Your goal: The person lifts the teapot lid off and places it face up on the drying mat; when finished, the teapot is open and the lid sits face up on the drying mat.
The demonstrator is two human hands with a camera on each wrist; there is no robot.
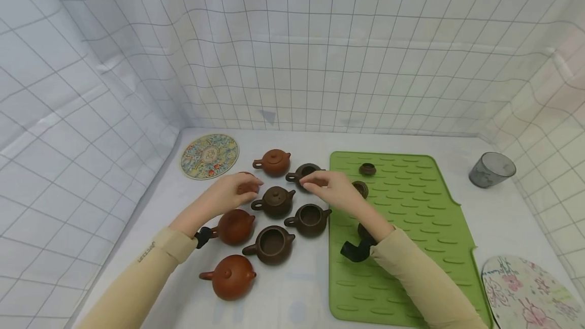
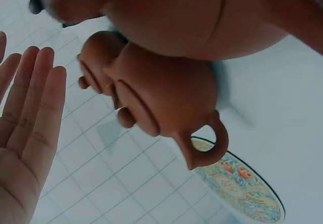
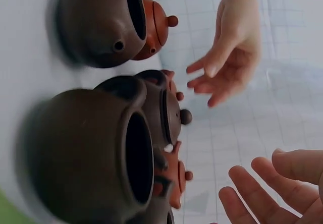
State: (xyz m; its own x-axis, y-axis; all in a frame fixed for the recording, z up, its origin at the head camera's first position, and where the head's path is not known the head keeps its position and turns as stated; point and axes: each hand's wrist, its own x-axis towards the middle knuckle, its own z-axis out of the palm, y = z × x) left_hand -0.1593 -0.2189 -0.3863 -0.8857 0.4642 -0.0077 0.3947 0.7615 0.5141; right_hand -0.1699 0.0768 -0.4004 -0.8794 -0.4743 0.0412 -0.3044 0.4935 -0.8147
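Observation:
My left hand [image 1: 234, 190] hovers over the left teapots, fingers loosely bent and holding nothing. Below it, a lidded dark brown teapot [image 1: 274, 202] stands beside a reddish one [image 1: 235, 227]; another reddish teapot is mostly hidden by the hand. My right hand [image 1: 337, 192], fingers relaxed and empty, is above two lidless dark teapots, the far one [image 1: 307, 170] partly covered by its fingertips and the near one [image 1: 311, 220]. A third lidless dark teapot [image 1: 272, 245] stands closer to me. In the right wrist view both hands are raised beside the teapots, with bare fingers.
A green ribbed mat [image 1: 411, 248] on the right bears small dark lids [image 1: 367, 168], one partly behind my right wrist. More reddish lidded teapots stand far [image 1: 275, 162] and near [image 1: 232, 278]. A patterned round mat [image 1: 210, 156], grey glass [image 1: 492, 170] and flowered mat [image 1: 530, 293] lie around.

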